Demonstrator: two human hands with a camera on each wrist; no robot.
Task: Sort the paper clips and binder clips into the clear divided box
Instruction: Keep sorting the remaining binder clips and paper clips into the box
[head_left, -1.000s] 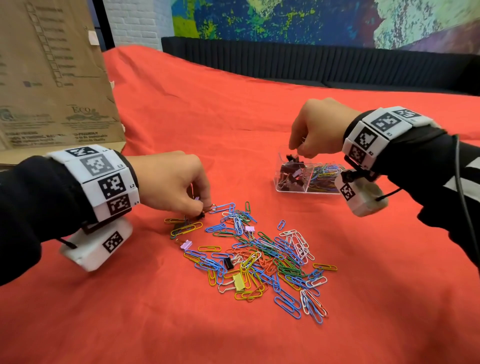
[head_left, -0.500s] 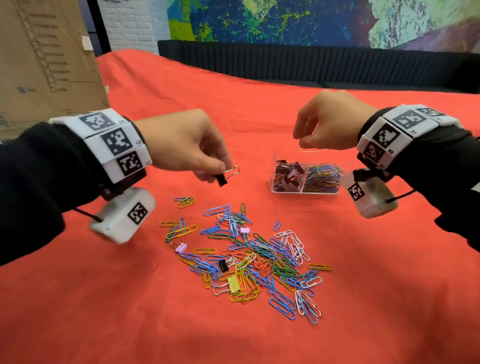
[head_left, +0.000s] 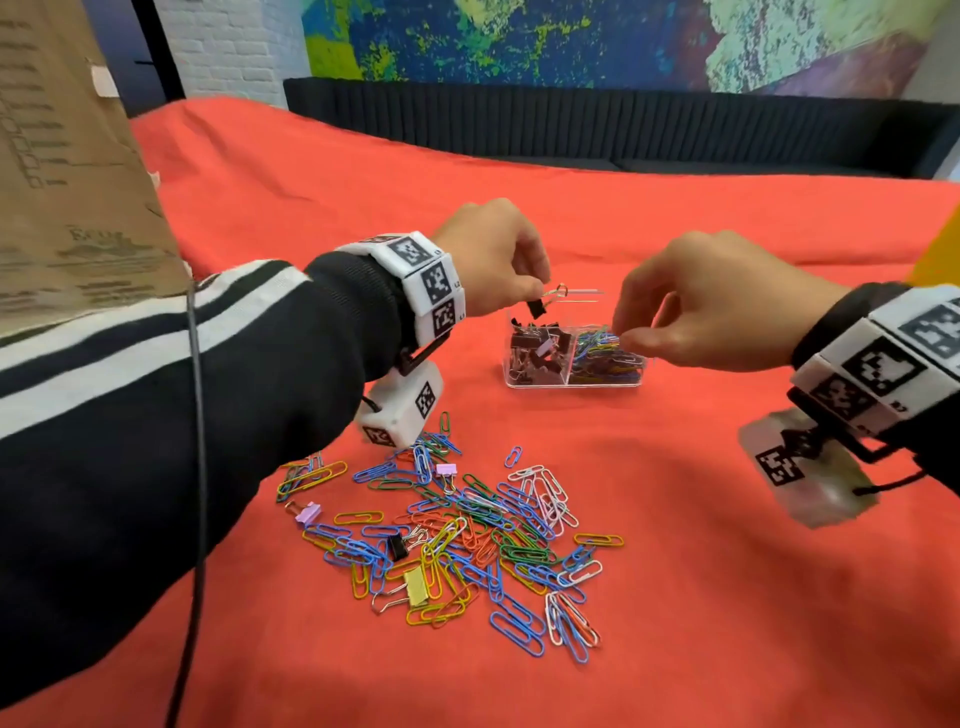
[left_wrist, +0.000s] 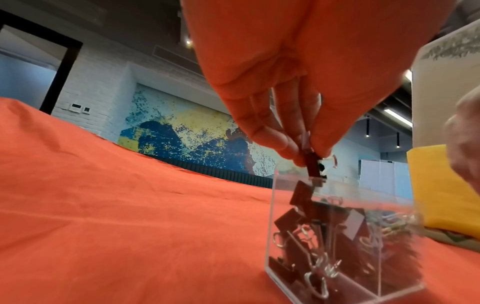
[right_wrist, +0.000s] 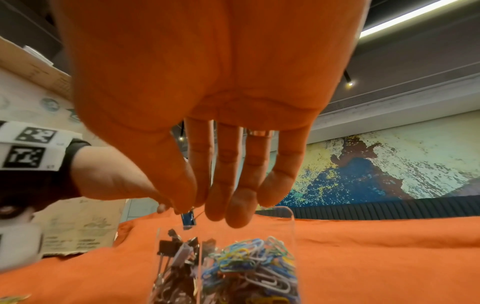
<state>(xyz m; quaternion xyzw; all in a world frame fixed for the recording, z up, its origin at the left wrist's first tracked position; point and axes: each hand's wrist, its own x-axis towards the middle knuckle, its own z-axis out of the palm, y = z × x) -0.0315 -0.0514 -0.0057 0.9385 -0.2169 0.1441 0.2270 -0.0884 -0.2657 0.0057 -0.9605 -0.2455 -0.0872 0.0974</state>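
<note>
Nearest the camera: the loose pile (head_left: 457, 540) lies on the red cloth (head_left: 701, 597) over the counter. Mostly coloured paper clips, many dozens, tangled. Binder clips left among them, as far as can be counted: one yellow (head_left: 415, 586), one small black (head_left: 397, 546), two pink (head_left: 306, 513) (head_left: 445, 470). More may be buried; cannot tell.

Beyond the pile: the clear divided box (head_left: 574, 385) stands on the cloth, well apart from the pile. Seen from the head camera, its left compartment (head_left: 535, 358) holds dark binder clips plus one pale one; the right compartment (head_left: 605, 358) holds mixed-colour paper clips. Both look roughly half full or more. No stray item seen in the wrong compartment.

Above the box: the left hand (head_left: 488, 260) pinches a black binder clip (head_left: 536, 308) between thumb and fingers (left_wrist: 275, 142), hanging just over the binder-clip side, not yet released. In the left wrist view the clip's body is at the box rim. The right hand (head_left: 717, 301) hovers over the paper-clip side, fingers (right_wrist: 233, 197) hanging down loosely together. Thumb and forefinger seem to meet, but whether they hold anything I cannot tell; the blue-looking piece below them in the right wrist view may be the left hand's clip.

Farther back: a cardboard sheet (head_left: 67, 156) at left, a dark bench (head_left: 623, 124), a painted wall (head_left: 571, 41).

Judgement: well under way, far from done. Most of the remaining work is paper clips.
</note>
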